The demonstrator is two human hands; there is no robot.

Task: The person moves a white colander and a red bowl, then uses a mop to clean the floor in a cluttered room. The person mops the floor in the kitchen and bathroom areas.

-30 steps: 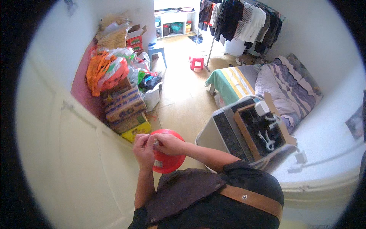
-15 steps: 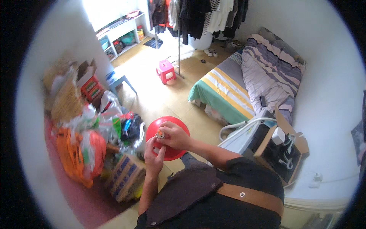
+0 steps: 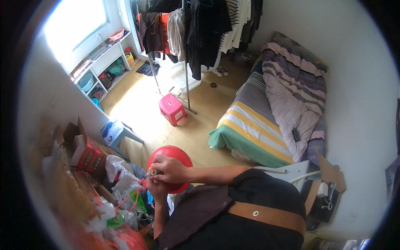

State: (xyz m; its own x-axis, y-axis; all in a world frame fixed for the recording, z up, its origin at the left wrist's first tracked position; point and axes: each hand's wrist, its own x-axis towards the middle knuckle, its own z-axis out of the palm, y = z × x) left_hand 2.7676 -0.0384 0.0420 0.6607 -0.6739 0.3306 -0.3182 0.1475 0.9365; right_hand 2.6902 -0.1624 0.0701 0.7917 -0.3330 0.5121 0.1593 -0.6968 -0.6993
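Note:
My right hand (image 3: 170, 168) is closed, fingers curled round a small round-ended item with orange and silver on it (image 3: 153, 171); its kind is too small to tell. Just below, my left hand (image 3: 156, 187) is drawn in against the right one, fingers closed and partly hidden. What the left fingers hold cannot be made out. Behind and under both hands is a smooth, round red thing (image 3: 179, 156), basin-like in outline. Both hands overlap it, and whether they touch it is unclear.
Plastic bags (image 3: 125, 189) and a red carton (image 3: 89, 156) pile up on the left. A grey-blue stool (image 3: 123, 135) and a pink stool (image 3: 172, 109) stand ahead. Beyond are a clothes rack (image 3: 186, 79) and low shelves (image 3: 106, 62). On the right are a bed (image 3: 254, 129) and an open box (image 3: 323, 204).
The view has tilted up and turned, showing more of the window side. My left hand, its fingers spread lower on the red thing before, is now closed up against my right hand.

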